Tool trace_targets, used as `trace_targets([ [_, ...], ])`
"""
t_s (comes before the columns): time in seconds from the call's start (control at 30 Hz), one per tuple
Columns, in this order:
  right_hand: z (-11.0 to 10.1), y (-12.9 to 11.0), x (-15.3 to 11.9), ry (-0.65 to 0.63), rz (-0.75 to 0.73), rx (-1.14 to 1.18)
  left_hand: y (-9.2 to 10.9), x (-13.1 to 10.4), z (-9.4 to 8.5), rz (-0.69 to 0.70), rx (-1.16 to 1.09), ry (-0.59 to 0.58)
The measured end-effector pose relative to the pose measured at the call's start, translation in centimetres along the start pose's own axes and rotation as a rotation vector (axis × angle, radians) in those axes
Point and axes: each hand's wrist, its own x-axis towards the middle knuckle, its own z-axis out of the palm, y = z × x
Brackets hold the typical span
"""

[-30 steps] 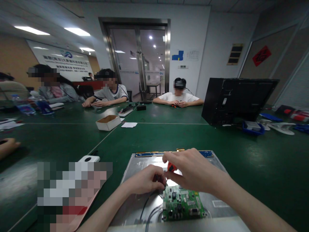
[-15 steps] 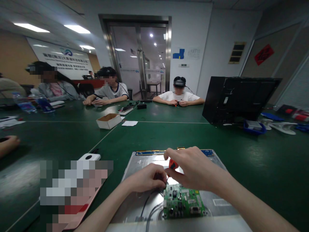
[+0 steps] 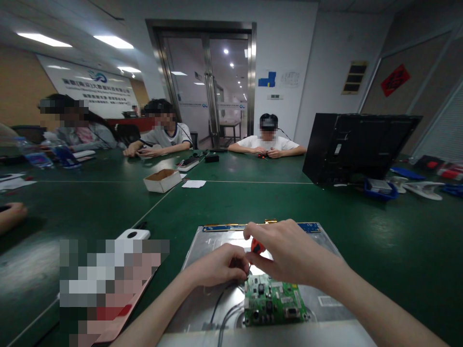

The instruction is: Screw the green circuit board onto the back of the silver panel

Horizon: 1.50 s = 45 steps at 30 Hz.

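Observation:
A silver metal panel [image 3: 191,250] lies before me, with a green circuit board [image 3: 275,301] on it and a blue strip [image 3: 220,228] along its far edge. My right hand [image 3: 289,250] grips the red and black handle of a screwdriver [image 3: 257,246], whose shaft points down at the board's far left corner. Beside that corner my left hand [image 3: 226,265] has its fingertips pinched near the screwdriver's tip; what they hold, if anything, is hidden. Dark cables [image 3: 226,320] run over the panel left of the board.
A black monitor [image 3: 358,147] stands at the back right beside a blue tray [image 3: 380,190]. A white box [image 3: 162,180] is at centre left, a white device [image 3: 133,234] nearer. Several people sit around the green table [image 3: 235,200].
Both hands hold nearly the same pose. The screwdriver handle appears very slightly turned or shifted left, and the whole view has moved a little.

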Motion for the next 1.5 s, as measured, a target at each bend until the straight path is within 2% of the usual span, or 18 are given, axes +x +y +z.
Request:
trace_targets([
  [0.3,-0.36,0.42,-0.23,-0.007,-0.029,0.057,-0.25,-0.01,-0.10,0.005,0.034,-0.022],
  [0.53,0.15,0.38,-0.07,0.022,-0.016,0.008,-0.17,-0.04,-0.24,0.007,0.045,-0.027],
  [0.9,-0.24,0.03,0.13,-0.009,-0.042,-0.060,-0.22,-0.14,-0.10,0.049,0.025,-0.024],
  [1.27,-0.43,0.08,-0.17,0.002,-0.049,0.004,-0.42,-0.15,-0.19,0.049,0.100,-0.018],
  [1.5,0.13,0.21,0.13,0.038,-0.026,-0.063,-0.21,-0.07,-0.22,0.060,0.076,-0.041],
])
